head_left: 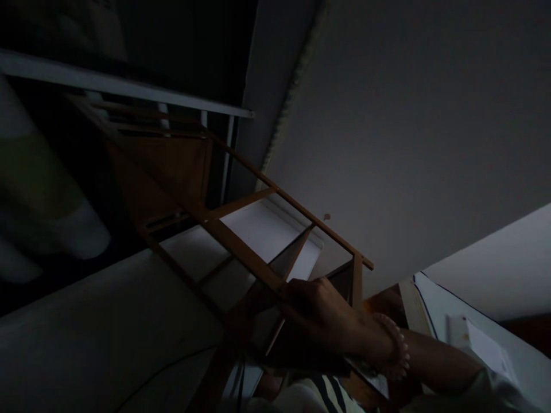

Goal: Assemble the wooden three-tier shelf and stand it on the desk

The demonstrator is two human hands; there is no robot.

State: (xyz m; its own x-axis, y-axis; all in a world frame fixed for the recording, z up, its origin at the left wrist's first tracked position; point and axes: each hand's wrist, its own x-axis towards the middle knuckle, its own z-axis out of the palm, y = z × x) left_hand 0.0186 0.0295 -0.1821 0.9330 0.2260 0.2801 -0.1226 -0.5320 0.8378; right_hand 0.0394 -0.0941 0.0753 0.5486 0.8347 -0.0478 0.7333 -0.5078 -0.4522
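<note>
A brown wooden shelf frame (241, 246) stretches diagonally across the middle of the dim view, with long rails, crosspieces and panels. My right hand (321, 310), wearing a beaded bracelet (398, 347), is closed with its fingers bent against the near rail. Whatever its fingertips pinch is hidden in shadow. Lower and to the left, my left hand (241, 318) is wrapped around the frame's lower part, mostly in darkness. A brown panel (167, 166) is fitted at the frame's far end.
Behind the frame stands a pale wall (408, 126). A light railing (129, 83) runs along the upper left, above patterned fabric (38, 189). At the right, a white box (482, 344) rests on a pale surface (447, 304). A dark cable (167, 367) crosses the lower left.
</note>
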